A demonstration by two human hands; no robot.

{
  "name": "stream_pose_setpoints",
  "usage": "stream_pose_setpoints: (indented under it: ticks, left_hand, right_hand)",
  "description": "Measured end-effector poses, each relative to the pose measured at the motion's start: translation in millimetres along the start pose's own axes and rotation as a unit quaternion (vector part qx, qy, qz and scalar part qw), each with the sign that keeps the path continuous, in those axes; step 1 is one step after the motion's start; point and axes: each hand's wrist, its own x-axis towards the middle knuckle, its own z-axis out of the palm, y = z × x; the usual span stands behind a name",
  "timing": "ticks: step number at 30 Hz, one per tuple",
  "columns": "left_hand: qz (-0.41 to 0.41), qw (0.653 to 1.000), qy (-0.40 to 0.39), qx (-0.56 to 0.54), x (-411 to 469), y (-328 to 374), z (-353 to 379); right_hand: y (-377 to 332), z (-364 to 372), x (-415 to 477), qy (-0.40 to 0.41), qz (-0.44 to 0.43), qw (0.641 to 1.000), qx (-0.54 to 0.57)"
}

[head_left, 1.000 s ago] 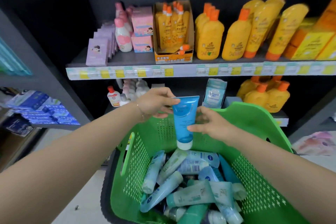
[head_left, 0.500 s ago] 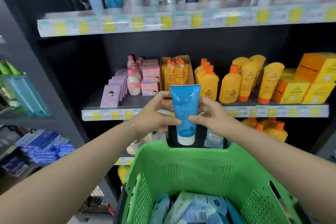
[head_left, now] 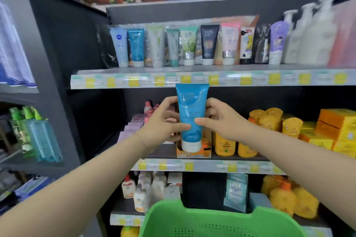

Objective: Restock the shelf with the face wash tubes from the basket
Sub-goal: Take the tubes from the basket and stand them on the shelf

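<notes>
Raised since the earlier frame, the blue face wash tube [head_left: 191, 115] is gripped by left hand [head_left: 161, 121] and right hand [head_left: 221, 119], held upright, white cap down, just below the top shelf [head_left: 192, 80], above the green basket [head_left: 212, 221].

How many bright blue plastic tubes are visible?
2. One bright blue plastic tube is gripped by the left hand and right hand; a second bright blue tube stands near the left end of the grey top shelf. Others may hide behind it or in the green plastic basket.
</notes>
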Motion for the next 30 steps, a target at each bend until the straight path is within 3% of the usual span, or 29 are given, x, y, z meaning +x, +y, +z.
stream_pose_setpoints:
  ticks: [13, 30]
  left_hand:
    - [0.023, 0.999, 0.041, -0.005, 5.0, 49.4, -46.0]
    - [0.074, 0.994, 0.061, 0.042, 59.9, 111.1, -200.4]
  right_hand:
    - [-47.9, 11.9, 45.6, 0.008, -0.057, 0.998, -0.016]
    - [-153.5, 72.5, 179.4, 0.066, -0.081, 0.994, -0.027]
